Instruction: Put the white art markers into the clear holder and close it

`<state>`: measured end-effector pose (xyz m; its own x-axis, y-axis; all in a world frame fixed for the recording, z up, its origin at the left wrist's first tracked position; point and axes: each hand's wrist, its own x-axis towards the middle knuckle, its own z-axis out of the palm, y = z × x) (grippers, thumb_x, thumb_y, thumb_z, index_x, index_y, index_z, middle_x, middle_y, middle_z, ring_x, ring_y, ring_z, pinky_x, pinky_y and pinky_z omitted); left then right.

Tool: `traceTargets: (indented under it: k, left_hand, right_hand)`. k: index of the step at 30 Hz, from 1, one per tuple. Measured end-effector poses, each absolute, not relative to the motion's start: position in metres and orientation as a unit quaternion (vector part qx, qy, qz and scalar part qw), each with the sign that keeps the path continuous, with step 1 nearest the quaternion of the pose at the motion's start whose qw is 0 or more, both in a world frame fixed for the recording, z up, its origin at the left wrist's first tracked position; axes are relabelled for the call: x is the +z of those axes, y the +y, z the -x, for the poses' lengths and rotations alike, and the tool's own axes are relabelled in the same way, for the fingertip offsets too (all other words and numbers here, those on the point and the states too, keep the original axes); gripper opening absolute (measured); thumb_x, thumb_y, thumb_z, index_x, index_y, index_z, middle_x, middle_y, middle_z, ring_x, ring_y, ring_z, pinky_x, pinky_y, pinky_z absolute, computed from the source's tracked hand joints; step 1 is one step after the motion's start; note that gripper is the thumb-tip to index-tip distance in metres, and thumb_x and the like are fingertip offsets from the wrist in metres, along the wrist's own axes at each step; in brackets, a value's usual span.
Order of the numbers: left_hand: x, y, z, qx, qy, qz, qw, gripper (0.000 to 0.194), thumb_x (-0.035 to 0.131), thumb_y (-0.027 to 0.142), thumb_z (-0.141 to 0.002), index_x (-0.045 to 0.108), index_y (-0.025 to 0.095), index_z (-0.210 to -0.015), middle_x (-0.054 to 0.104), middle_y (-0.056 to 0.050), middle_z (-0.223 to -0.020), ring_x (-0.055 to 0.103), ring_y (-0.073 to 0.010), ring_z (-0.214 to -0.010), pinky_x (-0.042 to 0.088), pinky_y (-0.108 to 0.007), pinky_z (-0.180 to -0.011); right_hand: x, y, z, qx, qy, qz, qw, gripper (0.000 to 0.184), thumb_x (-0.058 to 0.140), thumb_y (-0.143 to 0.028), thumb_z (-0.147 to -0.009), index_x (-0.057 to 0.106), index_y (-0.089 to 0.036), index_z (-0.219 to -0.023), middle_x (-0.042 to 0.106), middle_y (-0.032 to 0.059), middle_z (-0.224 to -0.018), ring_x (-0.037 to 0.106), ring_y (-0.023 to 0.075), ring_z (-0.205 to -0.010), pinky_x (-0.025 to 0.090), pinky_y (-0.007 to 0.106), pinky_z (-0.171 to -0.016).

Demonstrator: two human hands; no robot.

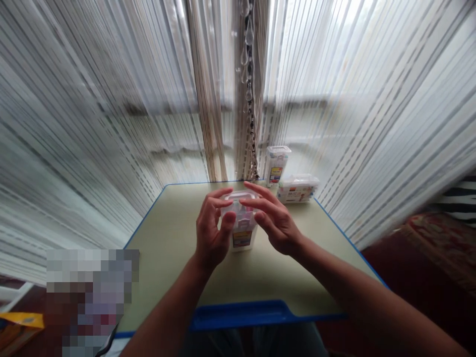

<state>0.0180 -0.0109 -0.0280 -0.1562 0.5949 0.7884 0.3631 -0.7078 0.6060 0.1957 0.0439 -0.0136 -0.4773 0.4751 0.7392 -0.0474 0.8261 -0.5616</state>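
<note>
A tall clear plastic container [244, 237] with a lid and a coloured label stands upright on the small table [174, 223] in front of me. Pale pink and white contents show through its wall. My left hand [214, 228] is at its left side, fingers curved over the lid and thumb apart in front. From the right, my right hand [277, 220] reaches over the same lid with its fingers spread. Both hands are open around the container's top; whether the fingertips touch the lid I cannot tell.
At the table's far right corner stand another tall lidded container [278, 166] and a wider lidded box [297, 190]. A blue tray ledge [241, 314] runs along the near edge. String curtains [148, 99] hang behind. A pixelated patch [100, 302] covers the lower left.
</note>
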Motion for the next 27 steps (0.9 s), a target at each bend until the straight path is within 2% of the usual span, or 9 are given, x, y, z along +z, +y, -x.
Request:
traceTargets:
  k: [4,8,11,22,27]
  left_hand:
    - [-0.025,-0.011,-0.026,0.652,0.409,-0.635,0.067,0.016,0.051,0.037,-0.101,0.056,0.023,-0.106,0.06,-0.01,-0.128,0.057,-0.0241,-0.122,0.048,-0.042,-0.102]
    - [-0.023,-0.011,-0.027,0.624,0.43,-0.652,0.031,0.027,0.04,0.038,-0.104,0.061,0.023,-0.112,0.058,-0.01,-0.126,0.054,-0.0258,-0.124,0.043,-0.045,-0.109]
    - [-0.022,-0.009,-0.03,0.628,0.431,-0.648,0.018,0.032,0.038,0.039,-0.104,0.065,0.022,-0.112,0.06,-0.01,-0.124,0.055,-0.0268,-0.123,0.043,-0.045,-0.109]
    - [-0.026,-0.004,-0.034,0.664,0.417,-0.62,0.025,0.034,0.039,0.042,-0.103,0.066,0.022,-0.106,0.06,-0.009,-0.12,0.056,-0.0279,-0.121,0.043,-0.045,-0.107]
    - [-0.028,-0.004,-0.028,0.647,0.41,-0.643,0.017,0.039,0.036,0.046,-0.104,0.066,0.023,-0.114,0.06,-0.011,-0.127,0.054,-0.0284,-0.127,0.041,-0.048,-0.111]
  right_hand:
    - [-0.014,0.045,-0.192,0.285,-0.802,0.126,0.51,0.032,0.049,-0.043,-0.104,0.07,-0.029,-0.124,0.055,0.0107,-0.148,0.055,0.0286,-0.136,0.045,0.051,-0.113]
    - [-0.014,0.046,-0.189,0.286,-0.799,0.124,0.515,0.031,0.05,-0.042,-0.104,0.071,-0.028,-0.123,0.058,0.0113,-0.143,0.055,0.028,-0.135,0.044,0.05,-0.113]
    - [-0.013,0.046,-0.189,0.283,-0.799,0.127,0.515,0.031,0.05,-0.043,-0.104,0.071,-0.028,-0.122,0.059,0.0113,-0.142,0.055,0.0282,-0.134,0.045,0.05,-0.113]
    - [-0.017,0.047,-0.186,0.284,-0.792,0.111,0.528,0.031,0.049,-0.041,-0.105,0.069,-0.028,-0.124,0.057,0.0113,-0.142,0.055,0.0278,-0.134,0.045,0.049,-0.111]
    - [-0.018,0.049,-0.188,0.274,-0.801,0.108,0.521,0.033,0.048,-0.043,-0.105,0.067,-0.031,-0.129,0.056,0.01,-0.146,0.053,0.028,-0.137,0.044,0.05,-0.113]
